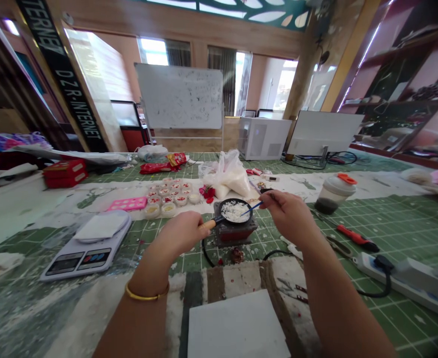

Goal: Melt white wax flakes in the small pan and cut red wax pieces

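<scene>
A small black pan (pixel 235 211) with white flakes (pixel 235 212) in it rests on a small dark red heater (pixel 235 233). My left hand (pixel 184 231) is closed round the pan's wooden handle (pixel 207 225), at the left of the heater. From the right, my right hand (pixel 284 215) pinches a thin blue stirring stick (pixel 251 208), whose tip is down in the white flakes. A gold bracelet circles my left wrist.
Small filled cups (pixel 167 209), a pink mold (pixel 128 204) and a scale (pixel 88 246) lie left. Behind the pan sits a bag of white material (pixel 231 176). A shaker bottle (pixel 334 193), screwdriver (pixel 357 237) and power strip (pixel 408 283) lie right; a white board (pixel 237 328) is in front.
</scene>
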A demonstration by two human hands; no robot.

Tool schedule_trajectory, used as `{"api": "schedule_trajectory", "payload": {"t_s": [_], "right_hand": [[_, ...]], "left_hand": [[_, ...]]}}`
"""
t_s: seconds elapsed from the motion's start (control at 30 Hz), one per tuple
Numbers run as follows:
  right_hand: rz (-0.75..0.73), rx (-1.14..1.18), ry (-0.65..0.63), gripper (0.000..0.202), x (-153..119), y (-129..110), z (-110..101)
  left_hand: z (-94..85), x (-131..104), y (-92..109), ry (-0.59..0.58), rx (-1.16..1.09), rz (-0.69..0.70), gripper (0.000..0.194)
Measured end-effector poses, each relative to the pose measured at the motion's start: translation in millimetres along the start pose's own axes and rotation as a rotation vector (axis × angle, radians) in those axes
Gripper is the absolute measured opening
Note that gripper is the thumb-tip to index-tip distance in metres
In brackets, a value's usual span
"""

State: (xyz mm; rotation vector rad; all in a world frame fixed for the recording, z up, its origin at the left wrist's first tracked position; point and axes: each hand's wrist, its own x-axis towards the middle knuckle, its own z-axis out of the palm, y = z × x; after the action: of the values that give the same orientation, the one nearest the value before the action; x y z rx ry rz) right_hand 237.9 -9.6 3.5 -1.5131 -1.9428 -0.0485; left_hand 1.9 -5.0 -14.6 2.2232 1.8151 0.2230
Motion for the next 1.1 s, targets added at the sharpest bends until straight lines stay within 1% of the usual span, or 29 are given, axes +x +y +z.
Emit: {"api": "schedule_trajectory", "payload": {"t_s": [0.07, 0.13, 0.27, 0.33, 0.43, 0.53, 0.63, 0.73, 0.8, 0.87, 1.0, 1.03, 1.1], "right_hand": [[-0.023, 0.059, -0.07, 0.027, -0.6, -1.7, 1.8], [-0.022, 0.058, -0.094, 0.027, 0.4, -1.3, 6.3], [0.025, -0.036, 0.009, 0.027, 4.4, 7.8, 9.9], [0.031, -0.073, 0.028, 0.027, 5.2, 11.6, 7.6], [0.033, -0.112, -0.04, 0.027, 3.3, 9.5, 3.8], [-0.022, -0.031, -0.089, 0.026, 0.1, 1.6, 4.4], [-0.048, -0.015, -0.099, 0.027, -0.1, -1.4, 8.5], [-0.001, -0.113, -0.086, 0.027, 1.8, 2.3, 9.1], [0.021, -0.139, -0.065, 0.027, 1.7, 3.7, 6.2], [0.009, -0.086, -0.058, 0.026, -0.1, 1.5, 3.0], [-0.072, 0.07, -0.134, 0.025, -3.1, -6.2, 4.6], [-0.07, 0.06, -0.142, 0.025, -2.8, -6.2, 6.1], [-0.033, 0.0, -0.115, 0.025, -0.7, -2.6, 8.4]], "left_hand": [[0.4, 0.3, -0.1, -0.002, 0.004, 0.0, 0.037], [0.4, 0.1, 0.0, -0.004, 0.007, -0.002, 0.034], [-0.9, -0.5, 0.8, -0.01, 0.01, -0.012, 0.03], [-1.6, -0.7, 1.4, -0.01, 0.013, -0.02, 0.03], [-1.7, -0.8, 2.5, -0.014, 0.019, -0.028, 0.029], [-1.1, -0.7, 3.2, -0.02, 0.021, -0.03, 0.03], [-0.7, -0.7, 3.1, -0.021, 0.022, -0.034, 0.031], [-0.8, -0.7, 2.0, -0.017, 0.02, -0.033, 0.031], [-0.7, -0.4, 1.3, -0.014, 0.019, -0.031, 0.03], [-0.5, 0.2, 1.0, -0.012, 0.02, -0.032, 0.029], [-0.1, 1.2, 1.3, -0.013, 0.021, -0.033, 0.03], [-0.2, 1.2, 1.3, -0.014, 0.02, -0.032, 0.03], [-0.7, 0.7, 1.2, -0.015, 0.017, -0.031, 0.03]]}}
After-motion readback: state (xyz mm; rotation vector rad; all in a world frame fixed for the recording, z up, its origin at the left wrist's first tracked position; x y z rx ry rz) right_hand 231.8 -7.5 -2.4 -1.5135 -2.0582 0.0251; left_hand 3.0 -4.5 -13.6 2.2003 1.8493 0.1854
